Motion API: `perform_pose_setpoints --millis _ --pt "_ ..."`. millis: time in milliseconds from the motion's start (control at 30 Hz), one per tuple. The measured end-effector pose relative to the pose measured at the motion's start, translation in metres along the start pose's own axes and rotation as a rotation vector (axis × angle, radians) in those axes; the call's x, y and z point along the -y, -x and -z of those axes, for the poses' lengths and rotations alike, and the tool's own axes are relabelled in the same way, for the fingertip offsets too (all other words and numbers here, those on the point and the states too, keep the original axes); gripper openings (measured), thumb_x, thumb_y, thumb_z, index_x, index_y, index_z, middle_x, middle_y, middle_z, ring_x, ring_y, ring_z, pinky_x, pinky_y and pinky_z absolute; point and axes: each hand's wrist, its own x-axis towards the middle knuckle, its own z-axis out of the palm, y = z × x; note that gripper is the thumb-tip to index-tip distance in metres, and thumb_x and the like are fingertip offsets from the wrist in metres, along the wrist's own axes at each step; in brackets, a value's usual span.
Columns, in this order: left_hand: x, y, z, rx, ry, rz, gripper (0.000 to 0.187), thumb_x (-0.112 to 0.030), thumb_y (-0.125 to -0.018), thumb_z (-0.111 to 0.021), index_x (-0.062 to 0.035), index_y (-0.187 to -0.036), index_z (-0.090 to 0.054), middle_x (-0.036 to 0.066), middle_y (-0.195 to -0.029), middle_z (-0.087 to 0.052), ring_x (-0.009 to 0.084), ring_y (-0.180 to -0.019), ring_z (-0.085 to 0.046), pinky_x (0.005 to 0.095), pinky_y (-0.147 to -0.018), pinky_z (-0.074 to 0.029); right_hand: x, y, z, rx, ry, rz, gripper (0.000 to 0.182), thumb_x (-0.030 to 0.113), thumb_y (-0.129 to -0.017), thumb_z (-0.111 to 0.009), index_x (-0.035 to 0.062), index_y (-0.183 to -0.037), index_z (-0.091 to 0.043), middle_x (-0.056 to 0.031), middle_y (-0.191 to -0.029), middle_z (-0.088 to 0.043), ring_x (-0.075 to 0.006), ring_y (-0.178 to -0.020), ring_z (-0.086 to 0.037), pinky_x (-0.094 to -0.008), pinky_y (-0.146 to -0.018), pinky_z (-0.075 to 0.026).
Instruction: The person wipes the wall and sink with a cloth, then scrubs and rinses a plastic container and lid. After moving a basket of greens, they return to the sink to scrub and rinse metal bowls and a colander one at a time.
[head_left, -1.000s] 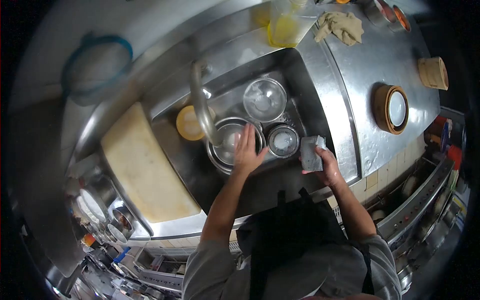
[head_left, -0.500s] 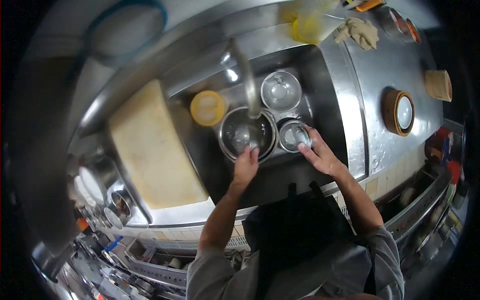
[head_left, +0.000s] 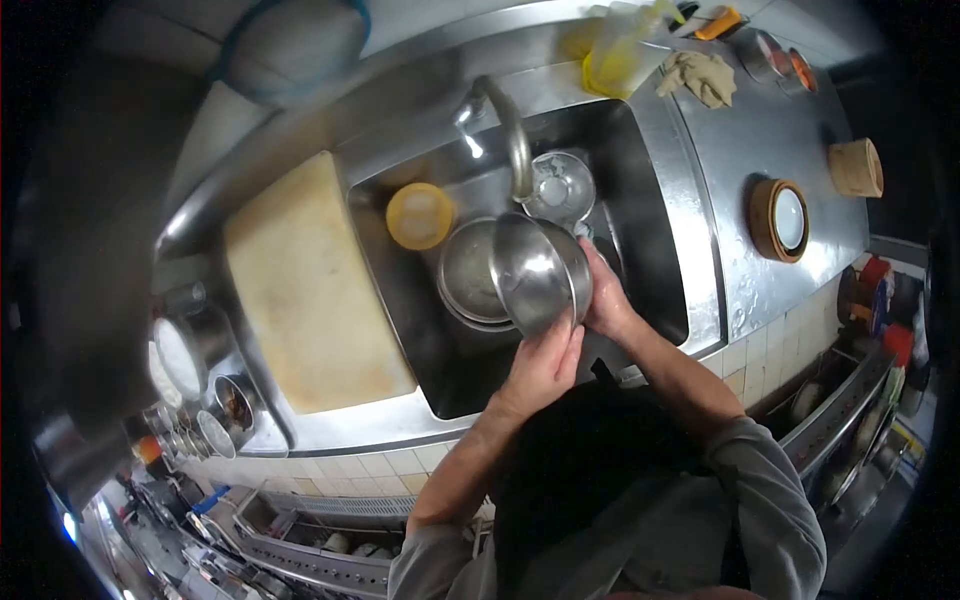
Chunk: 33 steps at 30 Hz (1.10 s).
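A steel mixing bowl (head_left: 535, 275) is tilted on its side above the sink (head_left: 655, 240), its inside facing left. My left hand (head_left: 545, 365) grips its near lower rim. My right hand (head_left: 605, 295) is closed at the bowl's right outer side, with a bit of a pale bluish scrubbing pad (head_left: 583, 230) showing at its fingertips. Most of the pad is hidden. Below and to the left, a second steel bowl (head_left: 462, 275) rests on the sink floor. Behind stand a shiny bowl (head_left: 575, 185) and a yellow-orange bowl (head_left: 420, 238). The faucet (head_left: 515, 140) curves down over the bowls.
A cutting board (head_left: 310, 290) lies left of the sink. On the right counter (head_left: 740, 270) are a bamboo steamer (head_left: 765, 220) with a white dish, another bamboo container (head_left: 855, 168) and a crumpled cloth (head_left: 700, 78). A yellow liquid bottle (head_left: 615, 60) stands at the back.
My left hand has lifted and tilted the steel bowl out of the one beneath, moving it right. My right hand has gone from the small bowl to this bowl's outer side.
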Motion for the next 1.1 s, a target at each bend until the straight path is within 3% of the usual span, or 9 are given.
perform_pose_setpoints --millis 267,400,533,667,733,767,933,1033,1100 --pt "0.022 -0.024 0.004 0.455 -0.689 -0.056 0.068 -0.021 -0.087 -0.072 0.0082 -0.142 -0.044 0.025 -0.139 -0.056 0.0384 -0.128 -0.057 0.0458 -0.107 -0.049 0.003 0.046 0.019 0.005 0.186 -0.060 0.060 0.045 -0.103 -0.059 0.0044 -0.145 -0.046 -0.0125 -0.130 -0.063 -0.0273 -0.121 -0.063 -0.0538 -0.097 -0.057" --pt "-0.012 -0.037 0.018 0.501 -0.630 -0.257 0.054 -0.025 -0.090 -0.071 -0.0022 -0.137 -0.057 0.022 -0.141 -0.056 0.0373 -0.140 -0.045 0.0587 -0.116 -0.031 0.021 0.043 0.033 -0.019 0.588 0.133 0.055 0.032 -0.099 -0.068 0.0007 -0.140 -0.049 -0.0176 -0.118 -0.066 -0.0196 -0.101 -0.069 -0.0329 -0.070 -0.063" --pt "0.007 -0.011 0.029 -0.223 -0.689 -0.163 0.078 -0.028 -0.084 -0.080 0.0027 -0.147 -0.045 0.023 -0.152 -0.043 0.0383 -0.144 -0.037 0.0562 -0.122 -0.019 0.044 0.054 0.020 -0.101 0.897 0.343 0.053 0.033 -0.098 -0.070 -0.0033 -0.132 -0.053 -0.0093 -0.090 -0.068 -0.0104 -0.062 -0.062 -0.0278 -0.054 -0.052" --pt "0.016 -0.009 0.026 -0.587 -0.295 -0.016 0.079 -0.008 -0.086 -0.074 0.0028 -0.153 -0.035 0.020 -0.155 -0.040 0.0342 -0.143 -0.039 0.0461 -0.122 -0.024 0.065 0.066 0.017 -0.055 1.030 0.143 0.057 0.038 -0.095 -0.072 -0.0040 -0.130 -0.056 -0.0162 -0.100 -0.070 -0.0186 -0.075 -0.070 -0.0322 -0.067 -0.057" --pt "0.029 -0.001 0.026 -0.362 0.897 0.608 0.076 0.003 -0.090 -0.061 -0.0016 -0.158 -0.029 0.018 -0.162 -0.032 0.0297 -0.147 -0.036 0.0400 -0.121 -0.026 0.070 0.073 0.018 -0.015 1.299 0.235 0.066 0.043 -0.094 -0.072 -0.0060 -0.134 -0.054 -0.0233 -0.108 -0.070 -0.0294 -0.095 -0.072 -0.0398 -0.086 -0.057" --pt "0.025 0.000 0.026 -0.328 0.979 0.625 0.078 0.011 -0.090 -0.050 -0.0061 -0.161 -0.026 0.012 -0.163 -0.033 0.0255 -0.145 -0.038 0.0349 -0.120 -0.029 0.079 0.080 0.010 0.025 1.372 0.177 0.073 0.046 -0.093 -0.071 -0.0083 -0.137 -0.051 -0.0273 -0.116 -0.069 -0.0361 -0.108 -0.069 -0.0436 -0.100 -0.051" --pt "0.050 0.020 0.031 -0.370 0.896 0.676 0.075 0.006 -0.093 -0.051 -0.0095 -0.162 -0.025 0.014 -0.160 -0.035 0.0263 -0.145 -0.039 0.0366 -0.120 -0.028 0.111 0.102 0.011 0.005 1.141 0.111 0.083 0.054 -0.095 -0.066 -0.0055 -0.146 -0.040 -0.0170 -0.107 -0.068 -0.0202 -0.089 -0.070 -0.0258 -0.057 -0.057" --pt "0.010 -0.006 0.028 -0.259 0.449 1.077 0.067 -0.036 -0.109 -0.048 -0.0066 -0.162 -0.019 0.020 -0.159 -0.035 0.0297 -0.145 -0.037 0.0416 -0.118 -0.032 0.106 0.097 -0.019 0.196 1.233 -0.008 0.079 0.055 -0.097 -0.062 -0.0026 -0.146 -0.041 -0.0178 -0.107 -0.068 -0.0198 -0.087 -0.070 -0.0297 -0.059 -0.058" --pt "0.011 -0.005 0.018 -0.237 0.489 0.962 0.068 -0.039 -0.109 -0.046 -0.0059 -0.162 -0.018 0.021 -0.160 -0.033 0.0304 -0.146 -0.034 0.0411 -0.119 -0.030 0.095 0.087 -0.036 0.391 1.479 0.003 0.078 0.055 -0.098 -0.062 -0.0008 -0.148 -0.040 -0.0234 -0.114 -0.065 -0.0273 -0.096 -0.069 -0.0372 -0.075 -0.058"
